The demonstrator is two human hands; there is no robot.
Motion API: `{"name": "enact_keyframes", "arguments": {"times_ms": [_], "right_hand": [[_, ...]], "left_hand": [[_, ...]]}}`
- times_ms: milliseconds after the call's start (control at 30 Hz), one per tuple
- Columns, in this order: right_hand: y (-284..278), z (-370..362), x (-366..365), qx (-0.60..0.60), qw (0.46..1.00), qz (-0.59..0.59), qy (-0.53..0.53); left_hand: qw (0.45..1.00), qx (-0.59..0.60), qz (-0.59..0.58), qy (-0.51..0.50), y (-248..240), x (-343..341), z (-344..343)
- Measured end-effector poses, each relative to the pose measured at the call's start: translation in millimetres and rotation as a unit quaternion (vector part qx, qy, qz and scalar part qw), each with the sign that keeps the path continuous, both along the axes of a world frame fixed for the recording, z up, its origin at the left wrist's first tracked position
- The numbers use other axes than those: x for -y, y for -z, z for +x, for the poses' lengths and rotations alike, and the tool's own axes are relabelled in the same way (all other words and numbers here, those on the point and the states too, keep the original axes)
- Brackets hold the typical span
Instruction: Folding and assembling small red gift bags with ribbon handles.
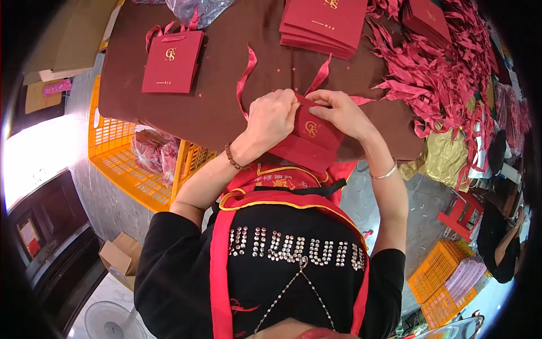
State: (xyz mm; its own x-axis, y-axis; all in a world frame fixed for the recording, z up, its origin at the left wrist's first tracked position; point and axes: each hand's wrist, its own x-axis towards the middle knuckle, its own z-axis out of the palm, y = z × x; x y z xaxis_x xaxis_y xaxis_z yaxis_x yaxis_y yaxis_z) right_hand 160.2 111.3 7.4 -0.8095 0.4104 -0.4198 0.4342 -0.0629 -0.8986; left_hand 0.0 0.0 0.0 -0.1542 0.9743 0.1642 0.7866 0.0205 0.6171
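Both hands are gripping. My left hand is curling nearly into a fist, closing on the upper left edge of a red paper bag; my knuckles are hiding the exact pinch, so I can't tell whether ribbon is in there too. My right hand is holding the same bag by its upper right side, thumb pressing on the front, other fingers mostly going out of sight.

The bag is sitting at the near edge of the table, around mid-width, gold print facing up, lower end reaching past that edge over my red apron. One ribbon is trailing over the table beyond my left hand, another ribbon is sticking out between both hands.

Elsewhere on the table: a handled bag is lying toward the left, a clear plastic bag is resting at the far edge, a stack of red bags is lying at far centre. A big ribbon heap is covering the right end, with a smaller bag stack lying at its far side.

Off the table: an orange crate is standing below its left edge, holding wrapped red packs. A red stool is standing off its near right corner.
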Motion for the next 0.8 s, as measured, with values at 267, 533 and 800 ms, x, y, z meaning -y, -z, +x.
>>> {"name": "enact_keyframes", "arguments": {"times_ms": [267, 533, 800], "right_hand": [[3, 4, 4, -0.021, 0.999, 0.039, 0.024], [-4, 9, 4, -0.029, 0.995, -0.079, 0.06], [-6, 8, 5, -0.026, 0.988, -0.135, 0.066]], "left_hand": [[0.994, -0.073, 0.058, 0.047, -4, -2, 9], [0.995, 0.077, 0.025, 0.053, -6, -3, -4], [0.992, 0.119, 0.003, 0.045, -13, -1, -4]]}}
